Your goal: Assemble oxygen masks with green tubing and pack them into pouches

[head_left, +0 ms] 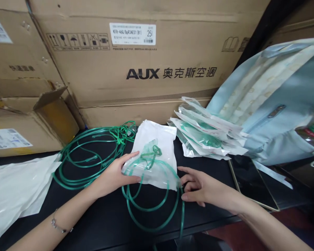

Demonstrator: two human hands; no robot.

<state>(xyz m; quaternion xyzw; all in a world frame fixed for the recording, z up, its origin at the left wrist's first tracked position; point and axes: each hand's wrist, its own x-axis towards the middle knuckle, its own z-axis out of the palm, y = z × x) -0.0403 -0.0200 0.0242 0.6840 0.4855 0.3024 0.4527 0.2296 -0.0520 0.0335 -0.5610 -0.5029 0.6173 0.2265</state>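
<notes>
A white-backed clear pouch (pixel 159 136) lies on the black table, with a small clear green piece and a knotted green strap (pixel 154 152) showing at its front. Loops of clear green tubing (pixel 153 209) run out of the pouch's near end and hang towards the table's front edge. My left hand (pixel 121 170) grips the pouch's near left side between thumb and fingers. At the near right corner, my right hand (pixel 199 186) has its fingers half bent and apart, beside the tubing and the pouch's edge. Whether its fingertips touch them is hard to see.
Coiled green tubing (pixel 78 183) lies to the left, beside flat white pouches (pixel 23 184). A stack of filled pouches (pixel 206 134) stands right of centre. A dark tablet (pixel 252 181) and a pale blue bag (pixel 272 104) are at the right. Cardboard boxes (pixel 146 90) line the back.
</notes>
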